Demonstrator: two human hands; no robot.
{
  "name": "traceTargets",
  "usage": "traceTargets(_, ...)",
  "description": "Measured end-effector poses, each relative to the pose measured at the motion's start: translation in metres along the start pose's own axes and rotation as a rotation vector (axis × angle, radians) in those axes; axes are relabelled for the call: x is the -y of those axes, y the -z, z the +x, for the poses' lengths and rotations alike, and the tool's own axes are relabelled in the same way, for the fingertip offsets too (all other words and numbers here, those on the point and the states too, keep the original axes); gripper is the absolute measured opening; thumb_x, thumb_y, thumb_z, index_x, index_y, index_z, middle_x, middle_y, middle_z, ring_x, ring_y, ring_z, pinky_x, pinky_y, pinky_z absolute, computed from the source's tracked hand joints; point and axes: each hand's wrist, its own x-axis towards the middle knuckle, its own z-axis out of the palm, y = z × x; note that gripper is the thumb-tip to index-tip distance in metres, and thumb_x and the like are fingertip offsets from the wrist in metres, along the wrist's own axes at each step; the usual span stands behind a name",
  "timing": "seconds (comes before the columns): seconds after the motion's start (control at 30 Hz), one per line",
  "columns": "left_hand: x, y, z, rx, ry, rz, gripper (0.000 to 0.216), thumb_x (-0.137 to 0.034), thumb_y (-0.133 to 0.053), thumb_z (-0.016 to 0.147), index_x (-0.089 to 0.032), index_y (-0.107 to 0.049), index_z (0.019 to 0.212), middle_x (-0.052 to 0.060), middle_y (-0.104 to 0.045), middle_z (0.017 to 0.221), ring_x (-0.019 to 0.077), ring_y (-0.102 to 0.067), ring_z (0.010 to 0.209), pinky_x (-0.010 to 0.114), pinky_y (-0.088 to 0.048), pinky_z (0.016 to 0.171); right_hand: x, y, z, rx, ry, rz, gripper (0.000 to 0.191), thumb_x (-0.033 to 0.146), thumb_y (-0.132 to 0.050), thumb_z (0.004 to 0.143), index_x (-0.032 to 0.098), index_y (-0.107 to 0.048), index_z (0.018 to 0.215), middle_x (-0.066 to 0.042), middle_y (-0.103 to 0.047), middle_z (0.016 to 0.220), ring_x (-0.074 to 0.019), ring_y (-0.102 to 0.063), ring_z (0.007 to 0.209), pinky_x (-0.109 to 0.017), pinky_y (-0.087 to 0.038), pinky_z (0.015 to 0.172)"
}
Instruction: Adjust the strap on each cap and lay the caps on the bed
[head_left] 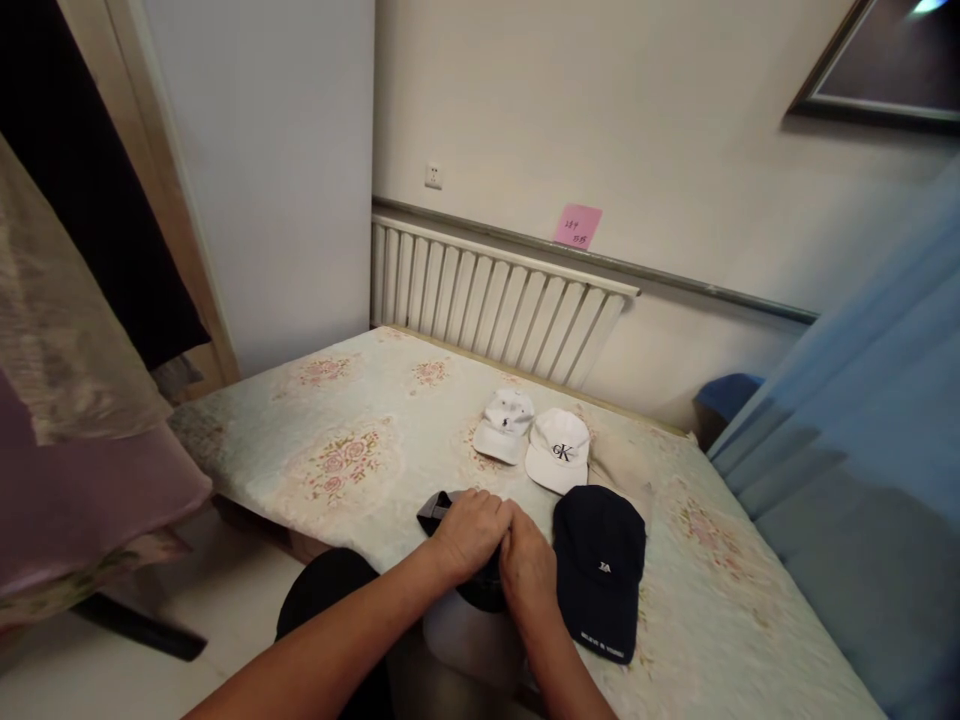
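Observation:
My left hand [471, 530] and my right hand [529, 562] meet at the near edge of the bed, both closed on a dark grey and black cap [435, 512]. Part of this cap sticks out to the left of my left hand, while my fingers hide much of the rest. A greyish brim-like shape shows below my hands. To the right of my right hand lies a navy cap [600, 560] with small white lettering. Beyond it are a white cap with a black CK logo [561, 452] and a smaller white cap with a dark emblem [505, 425].
The bed [300, 490] has a pale floral cover. A beige cloth-like item [619, 462] lies behind the navy cap. Along the wall runs a white radiator [495, 300], with a pink note [577, 226] above. Blue curtain [862, 400] hangs right; clothes [67, 280] hang left.

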Motion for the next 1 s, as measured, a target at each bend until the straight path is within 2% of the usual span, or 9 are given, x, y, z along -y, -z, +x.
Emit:
traceTargets(0.13,0.006,-0.006,-0.001,0.019,0.045,-0.001,0.021,-0.012,-0.035,0.09,-0.013,-0.056,0.089,0.007,-0.06,0.084,0.023,-0.057,0.083,0.035,-0.044,0.073,0.004,0.006,0.005,0.106,-0.088,-0.107,0.038,0.02,-0.03,0.09,0.02,-0.055,0.119,-0.008,-0.07,0.102,-0.0205,-0.066,0.086,-0.028,-0.044,0.07)
traceTargets(0.23,0.016,-0.016,-0.005,0.063,0.051,-0.019,0.017,-0.012,-0.039,0.089,-0.013,-0.055,0.091,0.008,-0.06,0.087,0.0218,-0.057,0.083,0.033,-0.046,0.071,0.003,0.006,0.002,0.128,-0.091,-0.153,0.037,0.02,-0.03,0.091,0.018,-0.055,0.118,-0.009,-0.071,0.097,-0.021,-0.067,0.082,-0.028,-0.043,0.067)
traceTargets(0.37,0.027,-0.026,-0.01,0.066,0.122,-0.091,0.023,-0.012,-0.036,0.09,-0.014,-0.051,0.107,0.009,-0.06,0.099,0.0197,-0.058,0.09,0.032,-0.047,0.078,-0.003,0.006,-0.002,0.117,-0.107,-0.166,0.035,0.021,-0.031,0.091,0.019,-0.056,0.115,-0.007,-0.072,0.09,-0.0201,-0.067,0.079,-0.027,-0.042,0.065)
traceTargets(0.5,0.031,-0.025,-0.012,0.103,0.131,-0.097,0.026,-0.015,-0.033,0.09,-0.013,-0.052,0.109,0.009,-0.062,0.097,0.0212,-0.059,0.089,0.034,-0.047,0.079,-0.011,0.004,-0.006,0.142,-0.102,-0.157,0.034,0.021,-0.031,0.091,0.019,-0.058,0.113,-0.007,-0.072,0.091,-0.0204,-0.067,0.079,-0.028,-0.043,0.066)
traceTargets(0.6,0.024,-0.02,-0.008,0.135,0.128,-0.074,0.026,-0.014,-0.032,0.09,-0.013,-0.053,0.104,0.009,-0.063,0.092,0.0223,-0.06,0.085,0.035,-0.047,0.075,-0.012,-0.002,-0.007,0.081,-0.056,-0.135,0.037,0.017,-0.032,0.089,0.013,-0.055,0.118,-0.012,-0.069,0.105,-0.0213,-0.064,0.093,-0.03,-0.045,0.079)
traceTargets(0.7,0.012,-0.017,-0.002,0.152,0.102,-0.076,0.024,-0.014,-0.032,0.09,-0.013,-0.054,0.098,0.008,-0.063,0.087,0.0226,-0.06,0.08,0.035,-0.048,0.071,-0.009,-0.003,-0.002,0.004,0.045,-0.088,0.043,0.013,-0.037,0.085,0.006,-0.048,0.125,-0.016,-0.062,0.119,-0.0227,-0.058,0.108,-0.032,-0.042,0.091)
traceTargets(0.83,0.003,-0.016,0.003,0.139,0.094,-0.084,0.023,-0.016,-0.032,0.091,-0.015,-0.053,0.098,0.007,-0.063,0.086,0.0218,-0.06,0.079,0.034,-0.047,0.071,-0.004,0.003,0.005,0.071,0.037,-0.056,0.04,0.015,-0.033,0.088,0.009,-0.051,0.123,-0.013,-0.067,0.111,-0.0229,-0.063,0.097,-0.031,-0.046,0.081)
traceTargets(1.0,0.02,-0.022,-0.006,0.112,0.109,-0.088,0.019,-0.016,-0.035,0.09,-0.016,-0.053,0.096,0.007,-0.06,0.094,0.0213,-0.055,0.091,0.035,-0.045,0.082,-0.009,0.007,0.005,0.1,-0.088,-0.138,0.042,0.011,-0.031,0.088,0.01,-0.052,0.124,-0.014,-0.069,0.104,-0.0237,-0.067,0.088,-0.029,-0.046,0.074)
